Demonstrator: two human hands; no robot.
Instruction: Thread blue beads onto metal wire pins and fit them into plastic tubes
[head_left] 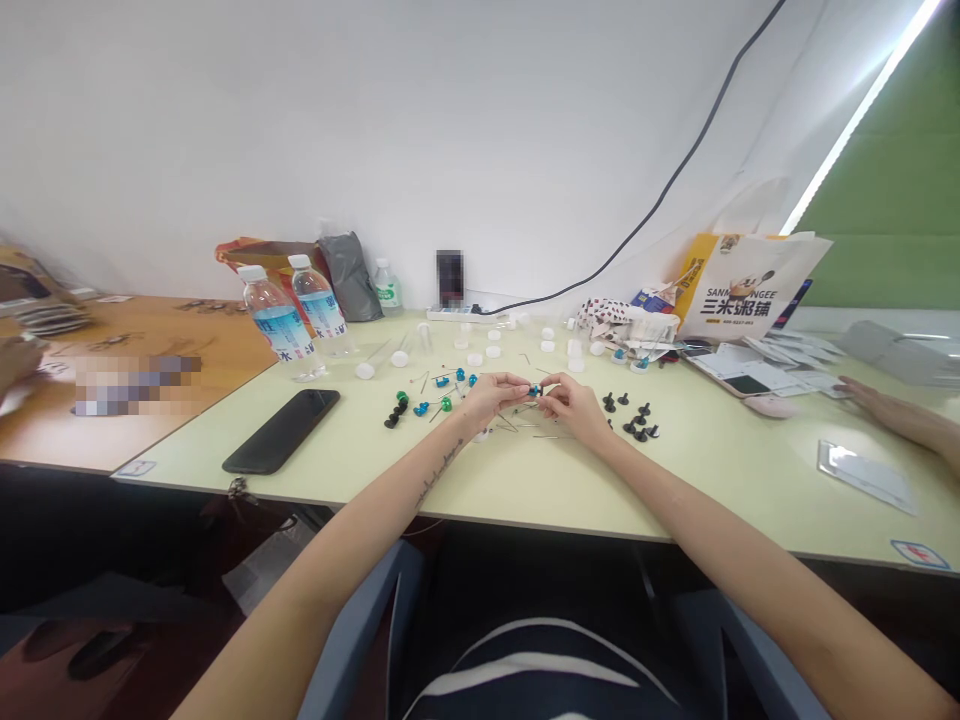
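My left hand (491, 397) and my right hand (568, 402) meet over the middle of the pale yellow table (540, 485). Between their fingertips is a small blue and black piece (535, 390), pinched from both sides; its exact kind is too small to make out. Left of my hands lie several blue pieces (421, 408), green pieces (447, 404) and a row of black ones (392, 416). Several black knob-like parts with stems (643, 410) are grouped right of my right hand. Thin metal rods (551, 437) lie beneath and around my fingers.
A black phone (282, 432) and two water bottles (279, 325) are on the left. Clear tubes with white caps (400, 358) are scattered behind my hands. A paper bag (742, 287) and papers stand back right. Another person's hand (885, 407) rests at the far right.
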